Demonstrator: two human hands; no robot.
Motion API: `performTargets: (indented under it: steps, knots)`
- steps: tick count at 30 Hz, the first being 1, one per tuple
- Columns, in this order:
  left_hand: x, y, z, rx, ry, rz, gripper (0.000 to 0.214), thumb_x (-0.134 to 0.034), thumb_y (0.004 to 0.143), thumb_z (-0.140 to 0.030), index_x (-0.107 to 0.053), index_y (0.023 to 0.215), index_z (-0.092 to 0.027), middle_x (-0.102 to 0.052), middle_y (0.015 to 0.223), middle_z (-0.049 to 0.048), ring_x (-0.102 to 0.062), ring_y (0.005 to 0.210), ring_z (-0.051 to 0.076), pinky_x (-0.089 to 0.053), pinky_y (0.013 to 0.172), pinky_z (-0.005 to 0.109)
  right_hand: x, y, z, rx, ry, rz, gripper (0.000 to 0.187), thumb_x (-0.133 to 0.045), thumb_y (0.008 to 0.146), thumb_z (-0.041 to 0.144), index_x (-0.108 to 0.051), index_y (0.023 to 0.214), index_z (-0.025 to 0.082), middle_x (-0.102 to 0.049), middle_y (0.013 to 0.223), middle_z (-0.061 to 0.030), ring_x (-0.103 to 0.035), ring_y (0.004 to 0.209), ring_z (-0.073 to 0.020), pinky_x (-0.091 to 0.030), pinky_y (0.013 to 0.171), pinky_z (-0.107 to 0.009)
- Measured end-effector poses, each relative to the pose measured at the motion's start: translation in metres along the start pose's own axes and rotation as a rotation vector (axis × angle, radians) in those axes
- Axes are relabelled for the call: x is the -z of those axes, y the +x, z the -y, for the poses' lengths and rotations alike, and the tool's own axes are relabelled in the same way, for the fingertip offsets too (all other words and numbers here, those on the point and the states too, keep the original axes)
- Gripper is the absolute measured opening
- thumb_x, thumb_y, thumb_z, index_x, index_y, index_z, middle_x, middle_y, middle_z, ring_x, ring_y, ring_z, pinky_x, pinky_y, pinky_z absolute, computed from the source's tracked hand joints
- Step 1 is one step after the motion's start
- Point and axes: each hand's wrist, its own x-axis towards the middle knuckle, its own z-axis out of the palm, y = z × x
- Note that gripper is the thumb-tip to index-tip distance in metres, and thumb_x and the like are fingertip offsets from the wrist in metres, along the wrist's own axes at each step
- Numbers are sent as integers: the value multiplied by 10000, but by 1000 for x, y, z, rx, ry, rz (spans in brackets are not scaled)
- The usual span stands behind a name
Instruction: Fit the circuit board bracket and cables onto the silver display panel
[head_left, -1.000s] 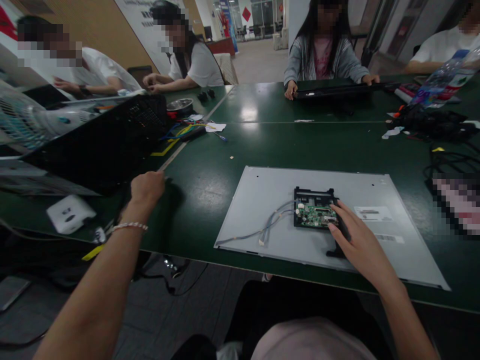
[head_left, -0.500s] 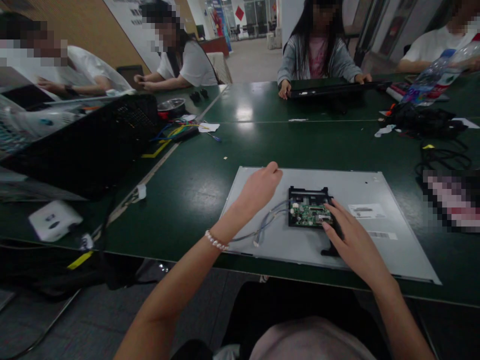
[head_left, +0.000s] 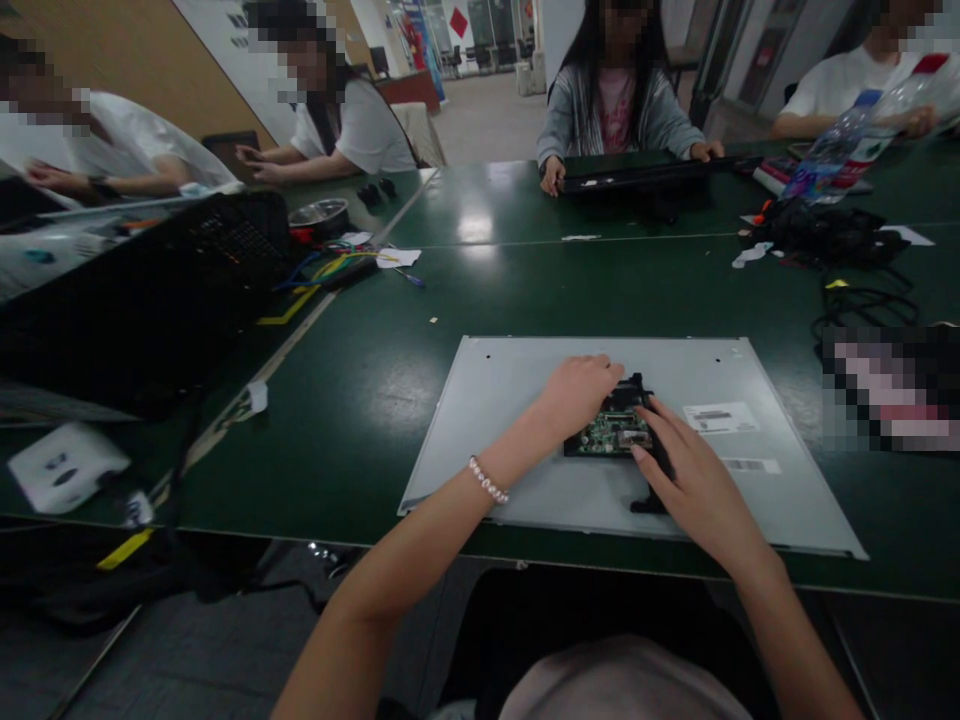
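A grey metal display panel [head_left: 450,440] lies face down on the green table, with a white label on its back. On it sits a black plastic frame [head_left: 637,390] carrying a green circuit board [head_left: 600,432]. My right hand [head_left: 694,480] grips the right side of the frame, thumb and fingertips at the board's edge. My left hand [head_left: 581,395], wearing a bead bracelet on the wrist, has its fingers curled at the frame's upper left. What those fingers hold is hidden. The wires left of the board are covered by my left hand and forearm.
On the left stand a large black casing [head_left: 150,300] and a white box [head_left: 66,468]. Wires [head_left: 337,265] lie beyond. To the right are black cables [head_left: 862,300] and plastic bottles [head_left: 832,150]. Across the table a person holds a dark flat panel [head_left: 637,178]; other people sit nearby.
My left hand has moved right and nearer, from above the panel to the frame's upper left. My right hand stays on the frame. The view has shifted slightly right.
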Motion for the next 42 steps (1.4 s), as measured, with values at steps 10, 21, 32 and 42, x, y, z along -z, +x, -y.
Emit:
performTargets:
  steps: [10, 21, 32, 42]
  knots:
    - [-12, -5, 21, 116, -163, -25, 280, -423, 933, -115, -703, 936, -114, -675, 947, 118, -623, 899, 201, -453, 806, 320, -6, 7, 3, -11, -23, 25, 544, -405, 983, 442, -381, 1477, 214, -402, 1549, -125, -389, 1420, -286, -358, 1145, -535]
    - [-26, -3, 23, 17, -80, -95, 273, -468, 971, -195, -717, 878, -134, -694, 905, 106, -624, 867, 214, -452, 791, 353, -13, 8, 4, -8, -41, 26, 553, -402, 981, 439, -373, 1486, 213, -382, 1563, -122, -393, 1417, -289, -362, 1142, -527]
    - [-30, -2, 20, 60, -183, -119, 282, -477, 982, -212, -743, 931, -136, -694, 938, 104, -624, 914, 195, -472, 870, 343, -8, 6, 10, -10, -42, 32, 534, -399, 980, 419, -409, 1467, 200, -395, 1554, -130, -391, 1418, -290, -358, 1145, -522]
    - [-25, -6, 18, 72, -220, -140, 312, -452, 985, -230, -742, 923, -131, -703, 995, 95, -629, 934, 194, -456, 885, 341, -6, 1, 11, 0, -27, 24, 548, -400, 978, 429, -357, 1491, 242, -396, 1551, -125, -404, 1407, -308, -375, 1120, -566]
